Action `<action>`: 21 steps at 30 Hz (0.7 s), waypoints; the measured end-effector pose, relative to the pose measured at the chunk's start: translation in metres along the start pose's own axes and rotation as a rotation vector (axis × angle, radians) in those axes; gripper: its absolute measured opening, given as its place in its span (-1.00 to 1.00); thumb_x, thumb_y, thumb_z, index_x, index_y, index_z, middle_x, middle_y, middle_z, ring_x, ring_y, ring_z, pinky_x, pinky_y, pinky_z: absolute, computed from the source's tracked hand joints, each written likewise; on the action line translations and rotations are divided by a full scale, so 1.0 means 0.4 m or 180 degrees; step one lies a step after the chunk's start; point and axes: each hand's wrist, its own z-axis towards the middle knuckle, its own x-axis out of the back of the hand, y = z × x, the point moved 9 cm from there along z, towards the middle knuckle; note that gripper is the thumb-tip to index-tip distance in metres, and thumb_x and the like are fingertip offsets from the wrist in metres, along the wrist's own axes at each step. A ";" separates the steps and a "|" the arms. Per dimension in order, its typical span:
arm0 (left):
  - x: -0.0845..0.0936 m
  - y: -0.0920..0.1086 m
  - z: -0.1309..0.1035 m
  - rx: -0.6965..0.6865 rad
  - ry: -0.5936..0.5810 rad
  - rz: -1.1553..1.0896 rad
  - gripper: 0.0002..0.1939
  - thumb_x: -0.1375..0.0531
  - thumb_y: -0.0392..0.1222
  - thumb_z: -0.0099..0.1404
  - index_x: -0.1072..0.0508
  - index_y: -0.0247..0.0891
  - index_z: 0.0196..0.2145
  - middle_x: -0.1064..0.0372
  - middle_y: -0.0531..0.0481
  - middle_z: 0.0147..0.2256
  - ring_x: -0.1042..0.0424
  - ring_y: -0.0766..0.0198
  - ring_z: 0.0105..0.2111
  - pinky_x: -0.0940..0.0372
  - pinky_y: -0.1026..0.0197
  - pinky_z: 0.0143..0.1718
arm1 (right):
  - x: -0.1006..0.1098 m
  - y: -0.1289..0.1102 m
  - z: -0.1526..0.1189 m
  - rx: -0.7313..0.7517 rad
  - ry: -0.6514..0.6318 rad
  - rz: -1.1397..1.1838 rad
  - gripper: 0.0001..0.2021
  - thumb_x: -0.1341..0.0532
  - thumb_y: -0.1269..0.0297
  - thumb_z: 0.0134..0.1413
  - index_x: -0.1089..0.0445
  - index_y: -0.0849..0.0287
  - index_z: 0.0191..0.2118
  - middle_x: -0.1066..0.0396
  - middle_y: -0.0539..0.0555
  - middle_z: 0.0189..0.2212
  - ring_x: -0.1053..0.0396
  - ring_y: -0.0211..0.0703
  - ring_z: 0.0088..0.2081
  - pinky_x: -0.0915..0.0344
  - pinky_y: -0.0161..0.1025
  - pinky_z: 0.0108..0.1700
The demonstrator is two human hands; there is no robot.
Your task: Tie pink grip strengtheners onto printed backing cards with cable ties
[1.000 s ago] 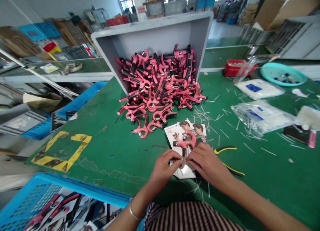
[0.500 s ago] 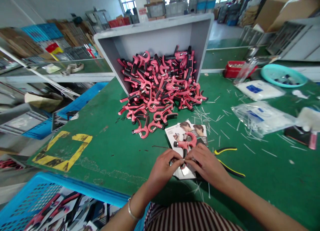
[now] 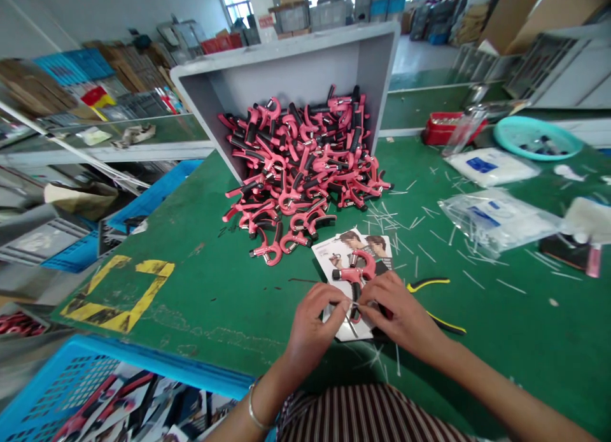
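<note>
My left hand (image 3: 317, 314) is closed, its thumb and forefinger pinching a thin pale cable tie (image 3: 354, 304). From the right, my right hand (image 3: 396, 308) pinches the same tie, fingertips close to the left ones. Just beneath lies a pink and black hand grip strengthener (image 3: 363, 265) on printed cards (image 3: 329, 257); the right fingers cover part of it. Whether the tie passes fully around the handle cannot be seen. Yellow and black pliers (image 3: 449, 324) rest on the table, right of my right hand.
A grey bin (image 3: 286, 57) on its side spills many pink grip strengtheners (image 3: 291, 200) onto the green table (image 3: 214, 289). Loose white ties (image 3: 382, 219), plastic bags (image 3: 496, 222) and a turquoise tray (image 3: 537, 152) lie right. A blue basket (image 3: 71, 378) of carded pieces stands lower left.
My fingertips have moved slightly apart, and more of the thin tie shows between them. The view has shifted a little; the strengthener and cards stay in place.
</note>
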 end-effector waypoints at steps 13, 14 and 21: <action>0.021 -0.108 -0.033 0.0205 0.0097 0.0810 -0.84 -0.16 -0.17 0.36 -0.45 -0.19 -0.12 -0.31 -0.19 0.15 -0.27 0.02 0.17 -0.17 -0.09 0.16 | 0.000 0.050 -0.032 -0.0075 0.0333 0.0709 -0.85 -0.11 0.28 0.32 -0.39 0.07 -0.28 -0.53 0.05 -0.21 -0.28 -0.04 0.02 -0.22 0.01 0.08; 0.047 -0.122 -0.030 0.0383 0.0141 0.0569 -0.83 -0.16 -0.15 0.36 -0.46 -0.20 -0.13 -0.33 -0.18 0.14 -0.31 0.04 0.15 -0.21 -0.05 0.14 | 0.028 0.084 -0.061 -0.0219 0.0440 0.0518 -0.86 -0.11 0.23 0.32 -0.40 0.05 -0.25 -0.52 0.07 -0.16 -0.25 -0.01 0.07 -0.20 0.05 0.11; 0.151 -0.243 -0.032 0.1868 0.0430 -0.1475 -0.55 -0.31 -0.03 0.21 -0.37 -0.27 -0.01 -0.42 -0.22 0.04 -0.49 0.12 -0.11 -0.36 0.10 -0.10 | 0.124 0.357 -0.273 -0.0640 -0.0240 -0.1737 -0.18 -0.30 -0.17 -0.02 -0.15 0.07 0.31 -0.23 0.36 0.19 -0.23 0.35 0.09 -0.18 0.24 0.01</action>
